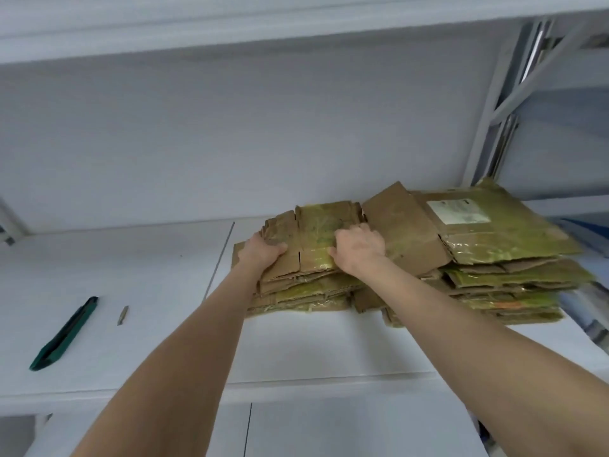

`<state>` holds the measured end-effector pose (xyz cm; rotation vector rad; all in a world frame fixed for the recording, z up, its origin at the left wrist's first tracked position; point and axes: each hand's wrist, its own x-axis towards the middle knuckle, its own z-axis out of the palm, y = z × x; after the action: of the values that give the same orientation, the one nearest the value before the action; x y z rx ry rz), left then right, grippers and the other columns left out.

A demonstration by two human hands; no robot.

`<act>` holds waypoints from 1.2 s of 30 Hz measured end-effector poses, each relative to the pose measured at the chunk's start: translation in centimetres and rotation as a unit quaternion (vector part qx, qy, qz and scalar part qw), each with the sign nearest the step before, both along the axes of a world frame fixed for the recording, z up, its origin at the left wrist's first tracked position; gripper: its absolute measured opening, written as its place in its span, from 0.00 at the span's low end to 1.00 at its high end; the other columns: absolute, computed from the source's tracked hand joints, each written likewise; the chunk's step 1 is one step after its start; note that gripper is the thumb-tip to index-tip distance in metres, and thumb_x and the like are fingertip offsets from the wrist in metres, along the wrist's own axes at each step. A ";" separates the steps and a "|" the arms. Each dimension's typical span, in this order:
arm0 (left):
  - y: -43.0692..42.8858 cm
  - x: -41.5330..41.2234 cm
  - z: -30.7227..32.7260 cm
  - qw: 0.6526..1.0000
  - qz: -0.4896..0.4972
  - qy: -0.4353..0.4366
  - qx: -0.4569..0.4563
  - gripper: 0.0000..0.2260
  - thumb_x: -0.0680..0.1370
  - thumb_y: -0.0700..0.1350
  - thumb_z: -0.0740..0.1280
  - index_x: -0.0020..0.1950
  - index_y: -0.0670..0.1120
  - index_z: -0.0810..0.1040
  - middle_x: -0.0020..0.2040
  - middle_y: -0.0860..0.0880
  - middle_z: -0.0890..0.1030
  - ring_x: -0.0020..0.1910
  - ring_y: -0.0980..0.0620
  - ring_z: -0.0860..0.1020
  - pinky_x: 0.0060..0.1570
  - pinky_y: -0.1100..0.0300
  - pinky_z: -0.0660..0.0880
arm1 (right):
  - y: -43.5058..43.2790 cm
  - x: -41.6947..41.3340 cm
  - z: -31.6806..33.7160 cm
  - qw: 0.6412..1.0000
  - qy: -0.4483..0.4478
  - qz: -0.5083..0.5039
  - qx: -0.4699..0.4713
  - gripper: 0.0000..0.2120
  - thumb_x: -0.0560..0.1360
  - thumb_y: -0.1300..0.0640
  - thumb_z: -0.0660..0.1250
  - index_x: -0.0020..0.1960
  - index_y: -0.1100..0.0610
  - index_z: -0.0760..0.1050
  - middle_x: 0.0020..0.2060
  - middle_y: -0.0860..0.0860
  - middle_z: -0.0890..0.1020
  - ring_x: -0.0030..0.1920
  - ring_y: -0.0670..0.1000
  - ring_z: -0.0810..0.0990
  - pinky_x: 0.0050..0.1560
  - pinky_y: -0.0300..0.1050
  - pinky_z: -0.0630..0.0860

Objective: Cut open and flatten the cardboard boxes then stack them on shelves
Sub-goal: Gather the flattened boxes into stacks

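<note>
A: Status on the flattened boxes?

B: Two piles on the white shelf (131, 275), side by side and touching. Left stack (306, 291) lower and smaller. Right stack (494, 278) taller, toward the shelf's right end.

A: Hands?

B: Both on the top flattened box (316, 239) of the left stack. Left hand (262, 253): clamped on the left near corner, thumb on top, fingers tucked under the edge. Right hand (359, 247): laid on the right side, knuckles up, fingers bent down at the seam with the right stack. Gripping or only pressing: cannot tell.

A: Look of that top box?

B: Brown corrugated, slit between the flaps, yellow-green tape across the middle. Near edge ragged.

A: Anything else on the shelf?

B: Green box cutter (64, 334) lying at far left, well apart from the stacks. Blade out or in: not readable. Small pointed piece (122, 315) just beside it. White label (458, 211) on the top sheet of the right stack, text too blurred to read. Upper shelf (230, 24) overhead. Grey metal upright (491, 120) behind the right stack.
</note>
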<state>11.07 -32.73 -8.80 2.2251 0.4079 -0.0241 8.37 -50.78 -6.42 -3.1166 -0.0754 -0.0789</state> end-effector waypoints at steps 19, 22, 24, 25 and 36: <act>3.0 -0.5 -0.1 0.994 0.073 0.040 -0.066 0.21 0.76 0.51 0.71 0.59 0.37 0.73 0.46 0.42 0.78 0.42 0.43 0.77 0.38 0.54 0.75 | -0.7 1.0 -1.6 0.983 0.042 -0.057 0.170 0.32 0.77 0.39 0.63 0.75 0.55 0.59 0.72 0.60 0.60 0.72 0.61 0.62 0.66 0.55 0.67; 4.2 -0.6 -0.5 0.996 0.077 0.008 -0.049 0.22 0.76 0.50 0.71 0.62 0.36 0.73 0.53 0.39 0.80 0.50 0.40 0.79 0.53 0.46 0.78 | 0.3 0.7 -1.6 0.977 0.068 -0.048 0.195 0.32 0.78 0.40 0.63 0.75 0.55 0.59 0.69 0.59 0.65 0.67 0.61 0.70 0.60 0.54 0.72; 4.6 -0.6 -0.4 0.997 0.073 -0.010 -0.023 0.23 0.76 0.51 0.71 0.63 0.37 0.73 0.56 0.39 0.80 0.54 0.39 0.79 0.56 0.46 0.77 | 0.8 0.5 -1.7 0.977 0.074 -0.045 0.196 0.35 0.76 0.38 0.64 0.76 0.54 0.58 0.69 0.58 0.65 0.67 0.61 0.70 0.61 0.55 0.72; 4.6 -0.6 -0.2 0.997 0.069 -0.005 -0.022 0.24 0.76 0.52 0.71 0.63 0.37 0.73 0.55 0.40 0.80 0.55 0.39 0.79 0.56 0.46 0.77 | 1.0 0.5 -1.8 0.975 0.081 -0.054 0.197 0.37 0.75 0.37 0.64 0.76 0.53 0.57 0.70 0.59 0.64 0.68 0.62 0.69 0.62 0.55 0.72; 6.0 -1.6 -1.6 0.980 0.081 0.098 -0.150 0.33 0.71 0.63 0.72 0.65 0.41 0.73 0.54 0.44 0.77 0.50 0.45 0.77 0.40 0.55 0.74 | 0.8 1.7 -2.5 0.962 0.095 -0.090 0.239 0.38 0.72 0.35 0.67 0.74 0.55 0.62 0.69 0.59 0.70 0.68 0.61 0.69 0.66 0.55 0.70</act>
<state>9.47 -26.78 -10.42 1.8922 0.6479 -0.2059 10.06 -50.02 -8.87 -2.6229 0.2016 0.1732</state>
